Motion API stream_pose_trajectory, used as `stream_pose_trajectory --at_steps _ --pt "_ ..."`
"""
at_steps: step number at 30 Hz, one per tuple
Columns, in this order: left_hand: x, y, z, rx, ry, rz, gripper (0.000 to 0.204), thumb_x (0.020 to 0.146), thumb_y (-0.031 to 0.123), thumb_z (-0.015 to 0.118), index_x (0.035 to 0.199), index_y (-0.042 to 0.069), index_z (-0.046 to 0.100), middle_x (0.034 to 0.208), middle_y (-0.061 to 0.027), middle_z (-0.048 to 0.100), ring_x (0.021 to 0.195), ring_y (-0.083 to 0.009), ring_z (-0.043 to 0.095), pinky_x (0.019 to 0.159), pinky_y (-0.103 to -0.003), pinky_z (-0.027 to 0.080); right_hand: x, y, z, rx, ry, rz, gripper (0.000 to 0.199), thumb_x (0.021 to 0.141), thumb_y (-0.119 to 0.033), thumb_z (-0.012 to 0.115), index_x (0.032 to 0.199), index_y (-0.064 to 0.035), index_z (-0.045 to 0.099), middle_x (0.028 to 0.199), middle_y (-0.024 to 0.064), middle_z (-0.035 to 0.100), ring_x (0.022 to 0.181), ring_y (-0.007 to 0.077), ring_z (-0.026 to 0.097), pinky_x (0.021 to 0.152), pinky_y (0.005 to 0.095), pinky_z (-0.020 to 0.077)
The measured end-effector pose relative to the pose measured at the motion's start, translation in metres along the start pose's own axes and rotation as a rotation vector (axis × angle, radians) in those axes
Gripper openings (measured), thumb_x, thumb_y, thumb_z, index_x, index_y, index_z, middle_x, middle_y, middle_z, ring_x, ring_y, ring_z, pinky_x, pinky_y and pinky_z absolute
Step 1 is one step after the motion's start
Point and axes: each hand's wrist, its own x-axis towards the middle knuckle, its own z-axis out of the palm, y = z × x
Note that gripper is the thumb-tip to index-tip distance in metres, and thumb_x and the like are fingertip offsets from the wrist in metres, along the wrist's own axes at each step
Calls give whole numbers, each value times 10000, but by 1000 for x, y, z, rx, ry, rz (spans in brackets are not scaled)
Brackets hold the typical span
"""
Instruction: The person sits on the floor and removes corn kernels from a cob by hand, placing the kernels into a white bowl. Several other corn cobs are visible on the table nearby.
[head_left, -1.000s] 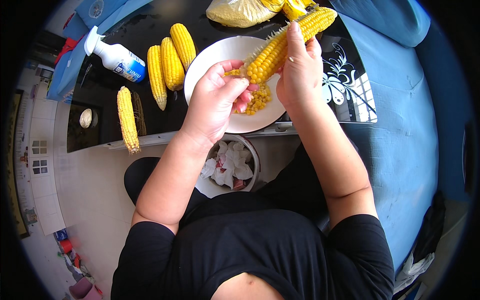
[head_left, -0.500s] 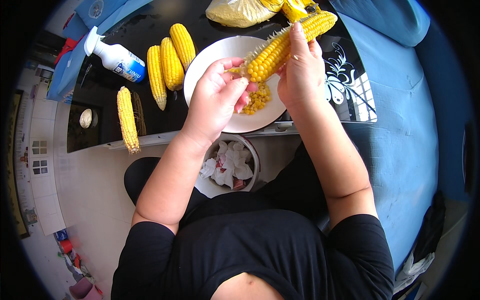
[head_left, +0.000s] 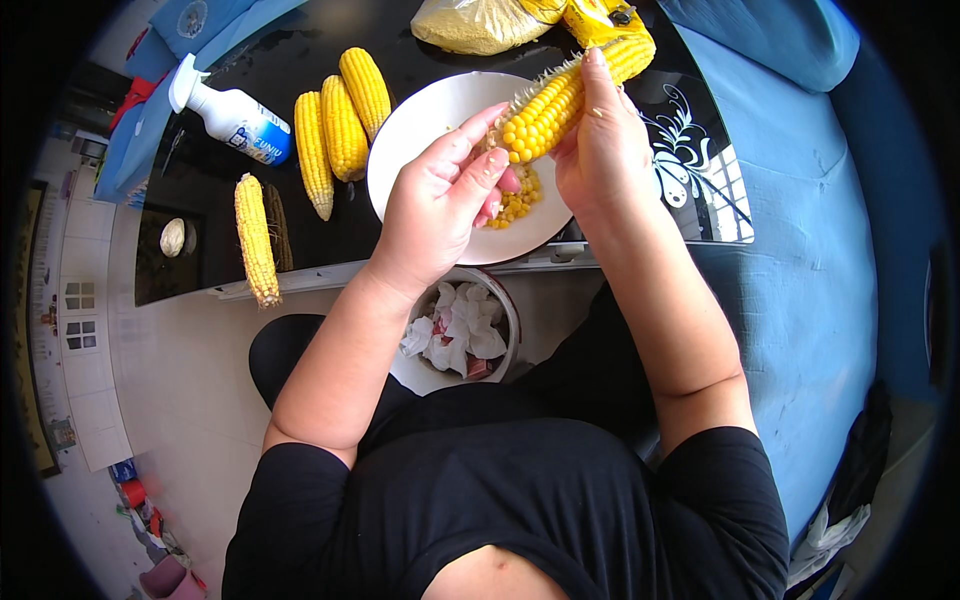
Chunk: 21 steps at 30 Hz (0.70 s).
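A partly stripped ear of corn (head_left: 548,113) slants over the white bowl (head_left: 412,122), its nearer end low and to the left. My right hand (head_left: 610,150) is wrapped round its middle, thumb lying along the top. At the nearer end, my left hand (head_left: 435,200) has its thumb and fingers against the cob; small bits stick to the thumb, and some fingertips are hidden behind the corn. Along the upper side runs a pale strip where kernels are gone. Loose yellow kernels (head_left: 518,203) lie in the bowl below.
Three whole ears of corn (head_left: 344,128) lie left of the bowl, near a spray bottle (head_left: 235,115). A bare-looking cob (head_left: 256,240) overhangs the black table's (head_left: 190,275) front edge. Below stands a bin (head_left: 510,330) of crumpled tissues. A yellowish bag (head_left: 475,25) sits at the back.
The ear of corn's far end has dipped and drawn slightly leftward. My left hand's fingers have shifted up along the cob's end, with the thumb more spread from them.
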Motion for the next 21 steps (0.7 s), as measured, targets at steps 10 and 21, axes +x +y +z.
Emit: stream_pose_trajectory --at_steps 10,21 --pt "1 -1 -1 61 -16 52 394 893 89 446 1277 19 392 822 -34 548 627 -28 432 570 -148 373 1 2 1 16 14 4 330 885 -319 506 1072 -54 450 913 46 530 825 142 553 739 310 460" --pt "3 -1 4 51 63 52 416 867 80 450 1269 -4 383 831 -45 556 623 -30 444 552 -152 378 -2 1 2 -74 2 -113 322 866 -300 545 1076 -84 431 924 21 532 797 117 550 651 277 470"
